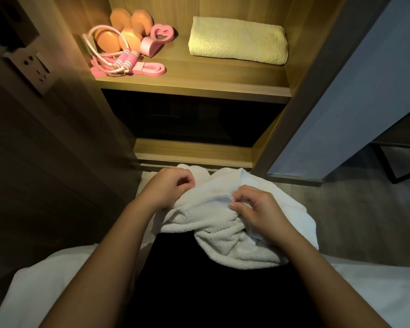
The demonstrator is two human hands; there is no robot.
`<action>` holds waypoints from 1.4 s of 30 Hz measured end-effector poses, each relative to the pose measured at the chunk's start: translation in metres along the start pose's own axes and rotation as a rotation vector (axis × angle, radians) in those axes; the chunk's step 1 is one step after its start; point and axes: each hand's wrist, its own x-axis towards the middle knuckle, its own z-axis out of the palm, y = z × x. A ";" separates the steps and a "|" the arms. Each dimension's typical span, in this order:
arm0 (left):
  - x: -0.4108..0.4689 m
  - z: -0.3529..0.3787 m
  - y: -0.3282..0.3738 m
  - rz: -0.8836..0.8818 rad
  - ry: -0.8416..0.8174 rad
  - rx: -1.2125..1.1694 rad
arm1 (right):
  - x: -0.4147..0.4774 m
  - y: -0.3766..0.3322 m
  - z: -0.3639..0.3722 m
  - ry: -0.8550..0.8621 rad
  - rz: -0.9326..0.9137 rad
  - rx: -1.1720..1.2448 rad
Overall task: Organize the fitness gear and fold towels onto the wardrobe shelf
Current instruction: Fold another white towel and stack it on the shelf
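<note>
One crumpled white terry towel [234, 242]: unfolded and bunched in a heap on the person's black-clad lap [199, 285], spilling over to the right, just in front of the wardrobe's lowest board
Left hand [168, 188]: lying against the heap's upper left fold with its fingers curled in; I cannot tell whether any cloth is caught inside them
Right hand [253, 209]: thumb and forefinger pinching the towel's hemmed edge near the middle of the heap, the other fingers curled behind
Lit wooden wardrobe shelf [199, 74]: above the hands and well apart from them
Folded pale yellow terry towel [237, 40]: a flat oblong on the right side of the shelf
Orange dumbbells [128, 36]: at the back left of the shelf, close together
Pink skipping rope with striped handles [126, 58]: looped in front of the dumbbells and touching them
Flat pink resistance band [153, 68]: nearest the shelf's front edge, just beside the rope handles
Pink heart-shaped ring [162, 33]: right of the dumbbells, between them and the folded towel
White bedding [376, 292]: on either side of the lap
Grey-blue wardrobe door [341, 91]: standing open on the right
Wall socket [32, 67]: on the dark panel to the left
</note>
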 end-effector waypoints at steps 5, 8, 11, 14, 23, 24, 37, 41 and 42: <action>0.006 0.001 0.005 -0.054 0.060 0.172 | -0.002 0.000 -0.003 0.023 0.014 0.024; 0.008 -0.002 0.001 -0.007 0.059 0.068 | -0.003 0.001 -0.003 0.024 0.015 0.032; 0.007 -0.005 0.007 0.165 -0.124 0.027 | -0.001 0.001 -0.002 -0.008 0.042 0.040; 0.012 -0.003 0.000 0.057 0.026 0.070 | -0.001 0.000 -0.002 -0.022 0.043 0.047; 0.012 -0.009 0.009 0.063 -0.027 -0.006 | 0.001 0.002 -0.001 -0.001 0.082 0.057; 0.013 -0.005 0.009 0.053 -0.052 0.033 | 0.002 0.001 -0.001 -0.009 0.082 0.055; 0.032 0.003 0.003 -0.423 0.308 -0.826 | 0.004 0.004 0.002 0.024 0.066 0.025; 0.002 0.002 0.005 0.037 0.200 -0.233 | 0.005 0.005 0.002 0.013 0.094 0.024; -0.001 0.003 0.000 0.087 0.090 -0.160 | 0.005 0.005 0.002 0.011 0.097 0.028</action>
